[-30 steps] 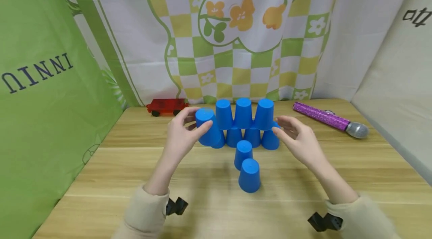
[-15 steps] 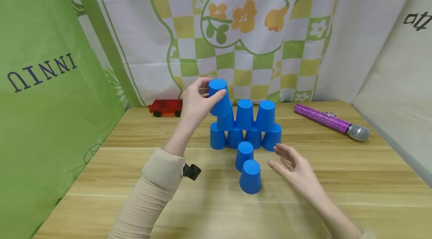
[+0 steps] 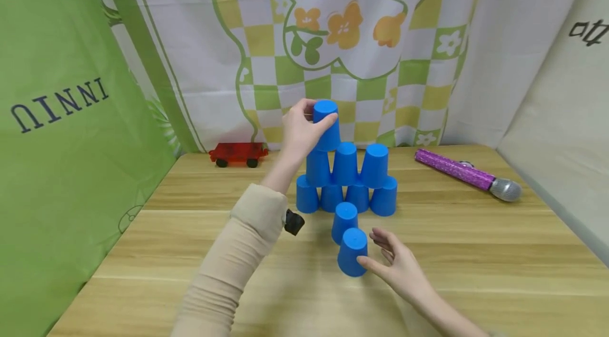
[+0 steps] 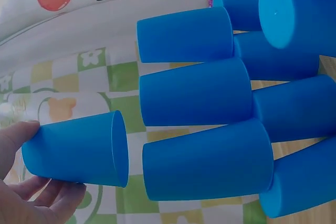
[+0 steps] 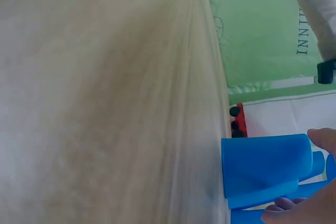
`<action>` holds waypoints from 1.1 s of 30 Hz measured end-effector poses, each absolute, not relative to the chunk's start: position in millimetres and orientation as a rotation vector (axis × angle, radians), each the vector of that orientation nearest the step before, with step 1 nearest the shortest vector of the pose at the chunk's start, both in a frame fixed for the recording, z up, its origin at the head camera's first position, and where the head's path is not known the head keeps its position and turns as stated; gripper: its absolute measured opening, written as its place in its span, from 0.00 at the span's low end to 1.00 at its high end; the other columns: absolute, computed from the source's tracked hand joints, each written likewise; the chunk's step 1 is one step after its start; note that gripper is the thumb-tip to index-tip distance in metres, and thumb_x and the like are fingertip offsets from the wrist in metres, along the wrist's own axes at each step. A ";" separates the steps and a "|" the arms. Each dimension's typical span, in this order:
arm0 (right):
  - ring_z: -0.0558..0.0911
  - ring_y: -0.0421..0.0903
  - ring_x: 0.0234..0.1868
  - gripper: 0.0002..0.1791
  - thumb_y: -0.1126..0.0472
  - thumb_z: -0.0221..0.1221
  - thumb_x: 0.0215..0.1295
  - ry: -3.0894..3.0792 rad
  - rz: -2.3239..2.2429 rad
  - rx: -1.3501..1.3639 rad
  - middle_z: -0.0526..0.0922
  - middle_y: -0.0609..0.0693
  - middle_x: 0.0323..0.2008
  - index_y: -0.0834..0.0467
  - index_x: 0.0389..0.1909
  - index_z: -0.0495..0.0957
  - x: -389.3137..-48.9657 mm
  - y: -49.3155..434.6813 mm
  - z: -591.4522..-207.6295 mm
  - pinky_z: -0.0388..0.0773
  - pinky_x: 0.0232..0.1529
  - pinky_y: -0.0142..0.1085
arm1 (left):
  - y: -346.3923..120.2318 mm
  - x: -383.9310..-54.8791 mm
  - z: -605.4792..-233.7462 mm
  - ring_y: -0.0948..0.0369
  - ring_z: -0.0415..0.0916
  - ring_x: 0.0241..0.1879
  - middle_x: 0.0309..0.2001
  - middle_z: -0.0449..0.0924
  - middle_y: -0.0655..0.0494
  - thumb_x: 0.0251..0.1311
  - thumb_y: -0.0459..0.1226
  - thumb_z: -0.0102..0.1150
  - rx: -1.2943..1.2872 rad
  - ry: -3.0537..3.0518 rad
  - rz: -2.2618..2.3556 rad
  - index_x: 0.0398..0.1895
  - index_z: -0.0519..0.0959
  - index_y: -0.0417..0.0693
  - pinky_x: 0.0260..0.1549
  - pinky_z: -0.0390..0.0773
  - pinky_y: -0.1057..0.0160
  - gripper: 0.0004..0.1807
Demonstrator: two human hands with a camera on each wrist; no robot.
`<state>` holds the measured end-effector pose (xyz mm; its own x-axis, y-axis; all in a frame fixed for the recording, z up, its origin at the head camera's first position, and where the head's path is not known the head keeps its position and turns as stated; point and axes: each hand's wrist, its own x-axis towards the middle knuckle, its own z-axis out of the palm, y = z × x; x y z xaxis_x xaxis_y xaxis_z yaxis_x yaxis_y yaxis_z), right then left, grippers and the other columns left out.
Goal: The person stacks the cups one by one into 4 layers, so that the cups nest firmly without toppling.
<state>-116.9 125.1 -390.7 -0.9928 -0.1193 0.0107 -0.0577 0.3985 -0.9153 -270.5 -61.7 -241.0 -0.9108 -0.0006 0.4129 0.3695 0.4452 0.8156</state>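
Note:
My left hand point(image 3: 301, 131) pinches a blue plastic cup point(image 3: 328, 133), upside down, between thumb and fingers. In the left wrist view a narrow gap shows between the held cup point(image 4: 76, 150) and the cup row. Below it stands a two-tier wall of upside-down blue cups: three on the upper tier point(image 3: 344, 164), several on the bottom tier point(image 3: 306, 194). Two more cups stand in front, a rear one point(image 3: 344, 219) and a nearer one point(image 3: 352, 260). Around the nearer cup's right side, my right hand point(image 3: 402, 273) has its fingers spread, thumb tip right at the wall.
A red toy car point(image 3: 239, 154) sits at the table's back left. Toward the back right lies a purple glittery microphone point(image 3: 468, 174). Patterned curtain point(image 3: 266, 52) hangs behind the wooden table point(image 3: 190, 252), with a green cloth point(image 3: 62, 168) on the left.
My left hand has lifted its cup up and rightward from beside the wall to above the upper tier. My right hand has come down from the wall's right end to the nearest front cup.

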 end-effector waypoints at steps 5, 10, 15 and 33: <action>0.70 0.62 0.63 0.37 0.57 0.66 0.56 2.591 -1.701 -0.189 0.69 0.67 0.61 0.69 0.62 0.62 -118.9 119.9 -392.9 0.66 0.63 0.53 | -56.2 -275.9 -247.5 0.55 0.77 0.47 0.47 0.80 0.48 0.56 0.47 0.64 -0.276 -2.367 -1.404 0.52 0.74 0.44 0.46 0.80 0.58 0.24; 0.72 0.62 0.61 0.36 0.58 0.67 0.55 2.616 -1.693 -0.207 0.72 0.67 0.59 0.70 0.61 0.64 -123.3 116.1 -393.3 0.68 0.62 0.54 | -54.1 -277.9 -252.0 0.54 0.76 0.48 0.47 0.79 0.48 0.55 0.47 0.64 -0.244 -2.396 -1.356 0.52 0.74 0.44 0.47 0.80 0.57 0.24; 0.73 0.62 0.59 0.35 0.60 0.67 0.54 2.611 -1.693 -0.212 0.74 0.67 0.57 0.70 0.59 0.65 -125.5 114.5 -394.9 0.69 0.60 0.56 | -51.5 -277.8 -253.2 0.54 0.77 0.47 0.48 0.79 0.48 0.55 0.48 0.64 -0.241 -2.416 -1.328 0.52 0.74 0.44 0.47 0.80 0.57 0.25; 0.76 0.62 0.56 0.30 0.62 0.68 0.53 2.656 -1.655 -0.294 0.77 0.65 0.53 0.69 0.55 0.69 -128.1 112.2 -398.2 0.73 0.56 0.56 | -51.6 -276.6 -263.0 0.52 0.71 0.54 0.52 0.75 0.46 0.57 0.48 0.63 -0.243 -2.406 -1.377 0.57 0.71 0.42 0.51 0.76 0.55 0.29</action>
<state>-128.1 112.2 -398.2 -0.9825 -0.1572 0.0999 -0.1590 0.4280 -0.8897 -276.6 -51.6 -263.0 -0.9216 -0.0277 0.3872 0.3198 0.5113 0.7977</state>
